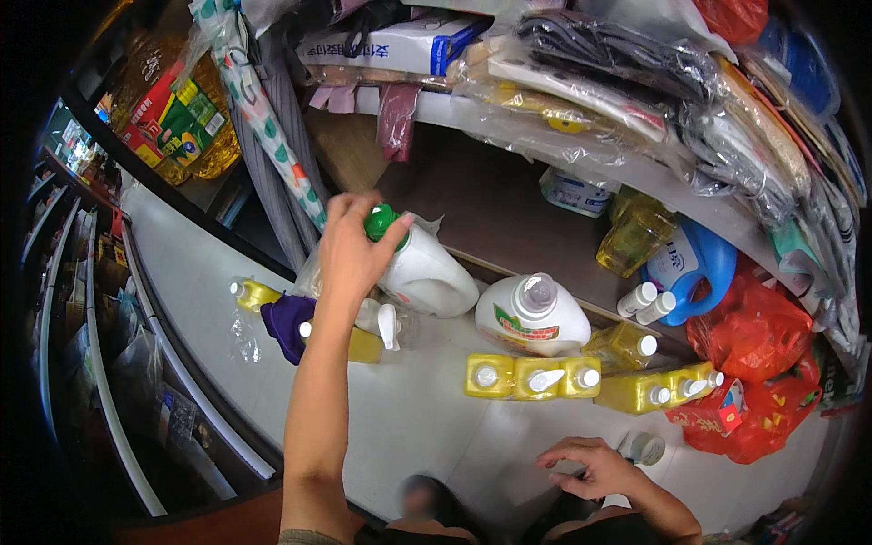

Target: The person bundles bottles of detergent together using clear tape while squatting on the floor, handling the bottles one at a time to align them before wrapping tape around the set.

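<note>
My left hand (354, 248) reaches forward and grips the top of a white plastic jug (436, 276), its fingers and thumb around the green cap (380, 222). The jug leans to one side, and its base is close to the floor; whether it touches is hard to tell. Beside it on the floor stands a second white jug (528, 317) with a clear cap and a printed label. My right hand (582, 466) is low in front of me, holding nothing, its fingers apart and curved. A small clear jar (642, 448) lies just beyond it.
Yellow bottles (489, 375) with white caps line the floor, some around a purple cloth (287, 327). Right are a blue jug (691, 272) and red plastic bags (749, 334). A shelf edge (432, 102) with wrapped goods overhangs; umbrellas (272, 129) lean left by large oil bottles (174, 116).
</note>
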`<action>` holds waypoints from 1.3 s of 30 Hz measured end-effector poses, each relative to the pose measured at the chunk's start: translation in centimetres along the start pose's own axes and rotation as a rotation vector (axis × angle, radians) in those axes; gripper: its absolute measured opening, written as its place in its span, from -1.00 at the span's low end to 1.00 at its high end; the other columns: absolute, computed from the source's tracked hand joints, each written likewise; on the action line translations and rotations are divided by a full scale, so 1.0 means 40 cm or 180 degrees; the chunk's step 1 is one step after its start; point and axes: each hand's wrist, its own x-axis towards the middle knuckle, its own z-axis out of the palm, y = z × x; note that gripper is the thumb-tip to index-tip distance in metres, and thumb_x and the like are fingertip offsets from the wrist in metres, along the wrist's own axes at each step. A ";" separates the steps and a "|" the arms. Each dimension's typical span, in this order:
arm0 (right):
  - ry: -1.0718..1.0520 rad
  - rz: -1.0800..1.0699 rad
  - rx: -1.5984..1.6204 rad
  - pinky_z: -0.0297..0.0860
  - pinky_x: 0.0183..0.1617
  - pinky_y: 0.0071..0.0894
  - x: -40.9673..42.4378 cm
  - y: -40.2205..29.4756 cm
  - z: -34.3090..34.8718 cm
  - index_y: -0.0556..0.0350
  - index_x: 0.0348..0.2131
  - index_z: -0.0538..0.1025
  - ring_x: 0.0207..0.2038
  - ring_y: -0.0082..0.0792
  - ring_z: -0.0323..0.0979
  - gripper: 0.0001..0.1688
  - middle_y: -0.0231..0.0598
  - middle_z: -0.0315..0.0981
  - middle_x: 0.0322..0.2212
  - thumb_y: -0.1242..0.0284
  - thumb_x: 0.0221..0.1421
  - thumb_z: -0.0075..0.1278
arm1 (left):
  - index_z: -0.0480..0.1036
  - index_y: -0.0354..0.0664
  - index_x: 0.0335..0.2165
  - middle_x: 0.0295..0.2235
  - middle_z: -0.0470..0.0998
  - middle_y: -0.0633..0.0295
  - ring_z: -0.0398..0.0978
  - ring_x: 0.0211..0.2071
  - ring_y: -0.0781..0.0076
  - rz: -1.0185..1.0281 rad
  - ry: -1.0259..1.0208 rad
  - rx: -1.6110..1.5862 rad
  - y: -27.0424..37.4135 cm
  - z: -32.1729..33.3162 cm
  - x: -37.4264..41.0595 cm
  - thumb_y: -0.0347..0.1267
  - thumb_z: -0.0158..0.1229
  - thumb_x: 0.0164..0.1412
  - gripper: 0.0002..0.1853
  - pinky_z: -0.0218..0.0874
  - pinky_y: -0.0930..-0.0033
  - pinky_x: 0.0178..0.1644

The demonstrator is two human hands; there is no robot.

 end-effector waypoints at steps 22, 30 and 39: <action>-0.0801 0.0522 -0.4111 0.00 0.39 0.48 1.017 -0.151 -0.108 -0.21 0.05 0.65 0.37 0.06 0.08 -0.43 -0.12 0.22 0.31 0.42 -0.01 0.06 | 0.55 -0.27 -0.08 -0.19 0.54 0.07 0.56 -0.24 0.14 -0.0631 0.0278 -0.0880 0.020 -0.102 -0.240 -0.50 0.40 0.01 -0.57 0.41 0.25 -0.16; 0.0340 0.0093 -0.4249 0.17 0.32 0.34 1.052 -0.081 -0.102 0.34 -0.05 0.55 0.05 0.15 0.48 -0.49 0.15 0.47 -0.03 0.36 0.06 0.06 | 0.55 -0.27 -0.06 -0.18 0.54 0.07 0.56 -0.21 0.11 -0.0509 0.0535 -0.0995 0.002 -0.070 -0.265 -0.51 0.40 0.02 -0.56 0.40 0.25 -0.13; 0.1305 -0.1250 -0.2374 0.36 -0.36 -0.30 0.316 -0.288 -0.123 0.23 -0.46 0.59 -0.43 -0.15 0.46 -0.95 -0.09 0.49 -0.46 0.59 -0.02 0.10 | 0.56 -0.18 -0.03 -0.19 0.53 0.13 0.56 -0.21 0.05 -0.0487 0.0644 -0.0757 -0.025 -0.008 -0.155 -0.36 0.37 0.08 -0.56 0.40 0.16 -0.14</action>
